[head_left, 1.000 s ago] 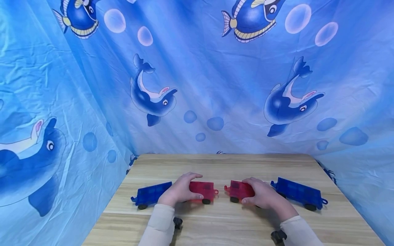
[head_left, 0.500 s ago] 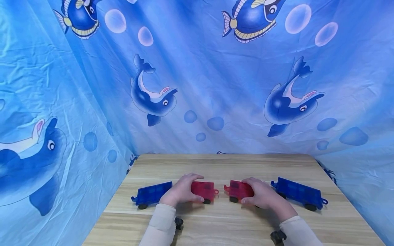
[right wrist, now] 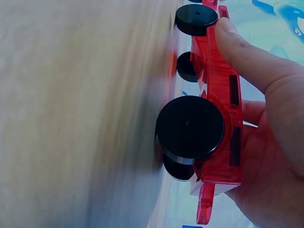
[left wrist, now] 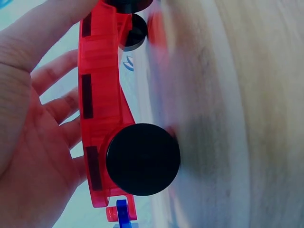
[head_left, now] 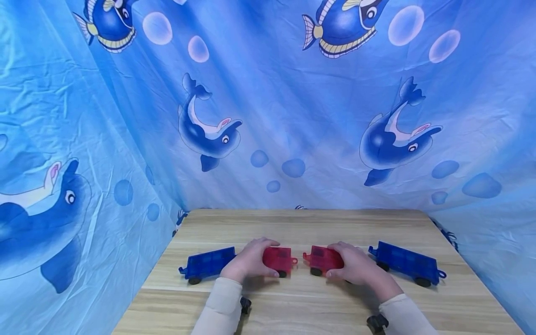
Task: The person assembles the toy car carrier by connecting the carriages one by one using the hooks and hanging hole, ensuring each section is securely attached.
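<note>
My left hand (head_left: 250, 261) grips a red toy train car (head_left: 278, 258) from behind, thumb on the near side, fingers on the far side. A red ring sticks out at its right end. In the left wrist view, a blue ring (left wrist: 123, 213) overlaps the red hook at the car's other end. My right hand (head_left: 356, 264) holds a second red toy train car (head_left: 324, 257) the same way, its hook facing that red ring across a small gap. Black wheels (right wrist: 190, 128) show close to the table in the right wrist view.
A blue train car (head_left: 209, 264) stands left, partly behind my left hand. Another blue train car (head_left: 405, 262) sits angled at the right, apart from the red one. All are on a wooden table (head_left: 301, 223) with a blue sea-print curtain (head_left: 268, 116) around it.
My left hand has shifted slightly right along its red car. The right hand and its red car have moved a little left, narrowing the gap. The blue cars stay put.
</note>
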Available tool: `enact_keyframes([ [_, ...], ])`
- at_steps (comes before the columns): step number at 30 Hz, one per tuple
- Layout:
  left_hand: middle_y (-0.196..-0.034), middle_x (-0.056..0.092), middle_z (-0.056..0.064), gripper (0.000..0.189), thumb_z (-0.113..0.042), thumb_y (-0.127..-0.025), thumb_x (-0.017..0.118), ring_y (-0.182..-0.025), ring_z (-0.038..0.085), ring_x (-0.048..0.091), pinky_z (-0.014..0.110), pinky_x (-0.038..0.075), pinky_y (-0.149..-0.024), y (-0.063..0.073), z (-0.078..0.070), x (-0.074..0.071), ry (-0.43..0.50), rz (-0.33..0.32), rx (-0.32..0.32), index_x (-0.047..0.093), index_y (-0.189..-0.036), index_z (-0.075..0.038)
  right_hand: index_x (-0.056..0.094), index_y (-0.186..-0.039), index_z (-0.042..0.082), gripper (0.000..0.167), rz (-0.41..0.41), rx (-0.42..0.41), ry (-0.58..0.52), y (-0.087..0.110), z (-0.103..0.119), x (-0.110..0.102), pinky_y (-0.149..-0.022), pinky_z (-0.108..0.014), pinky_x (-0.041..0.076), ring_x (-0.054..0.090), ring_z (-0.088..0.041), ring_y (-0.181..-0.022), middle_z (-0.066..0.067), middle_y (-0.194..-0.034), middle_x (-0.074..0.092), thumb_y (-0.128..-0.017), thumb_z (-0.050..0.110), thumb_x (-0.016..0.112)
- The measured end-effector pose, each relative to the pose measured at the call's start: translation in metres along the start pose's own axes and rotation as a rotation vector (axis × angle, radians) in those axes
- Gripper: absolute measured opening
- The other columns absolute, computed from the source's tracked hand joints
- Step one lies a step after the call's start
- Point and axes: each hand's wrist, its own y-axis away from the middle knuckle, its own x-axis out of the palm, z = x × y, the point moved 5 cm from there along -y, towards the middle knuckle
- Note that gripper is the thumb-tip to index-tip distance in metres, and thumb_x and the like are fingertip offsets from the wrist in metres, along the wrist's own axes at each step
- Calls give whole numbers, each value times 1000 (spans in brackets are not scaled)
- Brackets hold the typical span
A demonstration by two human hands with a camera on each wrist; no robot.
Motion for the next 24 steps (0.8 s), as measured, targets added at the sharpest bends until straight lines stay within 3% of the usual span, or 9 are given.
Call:
enact_keyframes([
  [8, -139, 61, -6, 80, -28, -72, 98, -121, 20, 59, 44, 55, -96, 0, 0, 3, 25, 25, -27, 63, -144, -23, 62, -144, 17, 87, 11, 22, -1, 0, -1, 3, -97, -56, 54, 61, -24, -115, -2, -132, 65, -73, 56, 93],
  [24, -136, 59, -6, 76, -26, -78, 95, -119, 21, 60, 42, 58, -91, 3, 1, -4, 135, 36, -40, 60, -145, -25, 62, -144, 17, 88, 23, 11, -19, 2, 5, 2, -95, -55, 55, 61, -22, -111, -1, -129, 66, -71, 55, 94],
])
